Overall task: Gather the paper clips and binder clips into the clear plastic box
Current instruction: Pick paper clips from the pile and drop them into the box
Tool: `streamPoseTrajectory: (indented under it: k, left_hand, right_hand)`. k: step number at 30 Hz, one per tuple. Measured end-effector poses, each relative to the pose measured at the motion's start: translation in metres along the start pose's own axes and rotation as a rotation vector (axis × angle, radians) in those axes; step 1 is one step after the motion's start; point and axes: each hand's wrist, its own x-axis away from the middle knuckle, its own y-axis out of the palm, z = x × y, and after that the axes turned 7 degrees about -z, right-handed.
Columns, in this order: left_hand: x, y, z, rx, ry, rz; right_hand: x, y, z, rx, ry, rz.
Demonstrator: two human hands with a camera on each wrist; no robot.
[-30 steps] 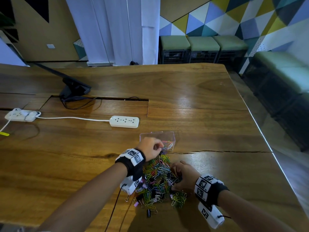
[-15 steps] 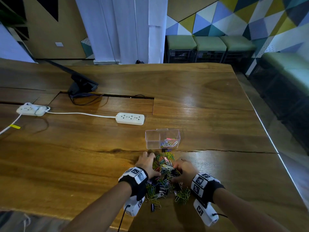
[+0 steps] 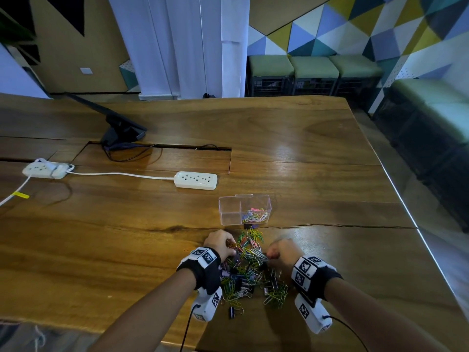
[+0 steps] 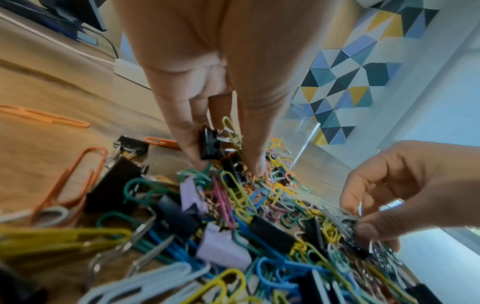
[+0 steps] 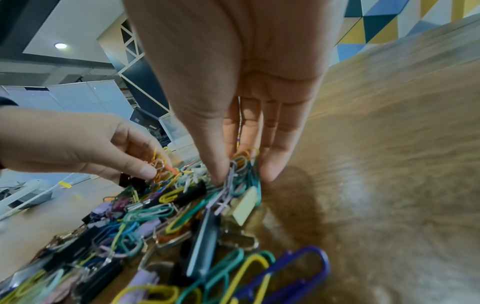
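Note:
A heap of coloured paper clips and binder clips [image 3: 250, 270] lies on the wooden table [image 3: 127, 250] just in front of the clear plastic box [image 3: 245, 210], which holds a few paper clips in its right compartment. My left hand [image 3: 220, 243] is at the heap's far left; its thumb and fingers pinch a black binder clip [image 4: 209, 144] with some paper clips. My right hand [image 3: 281, 252] is at the heap's right side, thumb and fingers pinching a bunch of paper clips [image 5: 237, 170] that still touch the pile.
A white power strip [image 3: 196, 180] lies behind the box, with a second one [image 3: 44, 169] far left and a black monitor stand [image 3: 121, 132] beyond. The table's right edge [image 3: 406, 212] drops to the floor. A crack runs across the wood beside the box.
My left hand has come back from the box to the heap's left side and closed on clips. The right hand stayed on the heap's right side.

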Motion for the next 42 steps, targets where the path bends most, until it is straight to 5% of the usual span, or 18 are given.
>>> streamPoseTrajectory:
  k: [9, 15, 24, 42]
  left_hand:
    - [-0.002, -0.009, -0.003, 0.218, -0.020, -0.044]
    - [-0.004, -0.016, -0.002, 0.558, -0.058, -0.142]
    - [-0.011, -0.019, 0.004, 0.568, -0.124, -0.197]
    - [-0.009, -0.015, 0.003, 0.522, -0.009, -0.269]
  right_hand:
    - [0.000, -0.013, 0.002, -0.023, -0.024, 0.042]
    - [0.008, -0.025, 0.001, -0.013, -0.064, 0.062]
    - [0.011, -0.046, -0.007, 0.013, -0.153, 0.035]
    - [0.003, -0.132, -0.054, -0.113, -0.290, 0.433]
